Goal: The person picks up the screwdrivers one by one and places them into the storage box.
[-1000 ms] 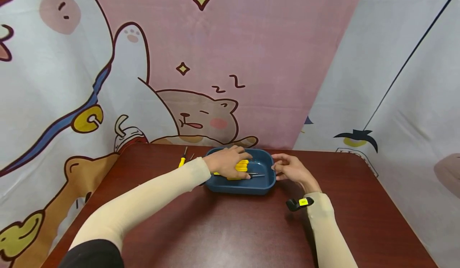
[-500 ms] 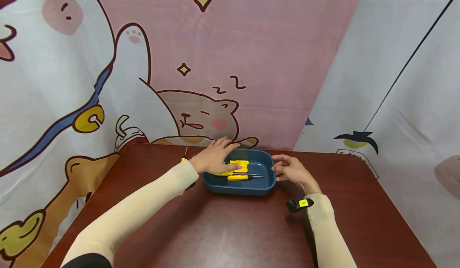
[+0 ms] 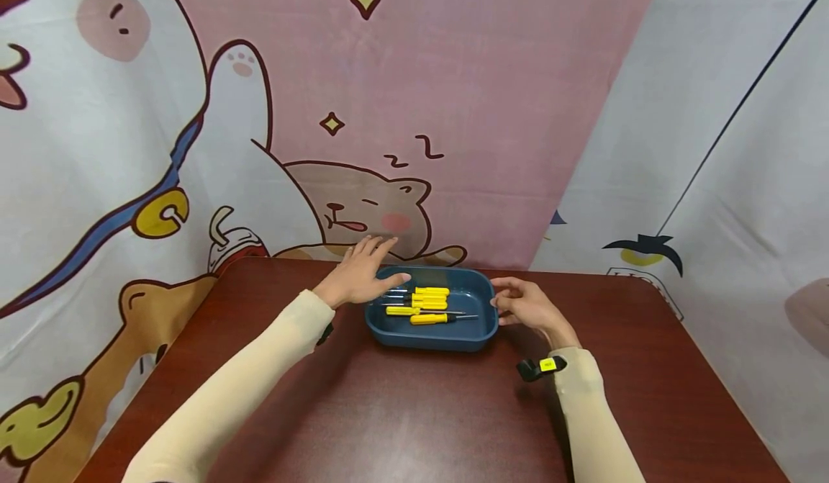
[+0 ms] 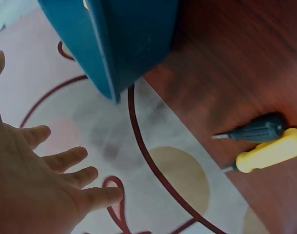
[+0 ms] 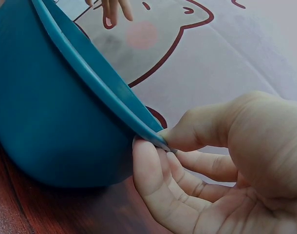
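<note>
A dark reddish-brown wooden table (image 3: 414,411) fills the near ground. Behind it hangs a pink and white cartoon cloth backdrop (image 3: 363,109) — a sleeping cat with a pink cheek at centre, a white paw further left. To the right hangs a pale cloth panel (image 3: 732,181) with a dark diagonal line, possibly a seam.

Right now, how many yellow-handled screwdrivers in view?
5. Four lie in the blue plastic tray. One lies on the dark wooden table outside it. Others may be hidden.

Left hand (image 3: 358,279) spread, right hand (image 3: 527,309) pinching
</note>
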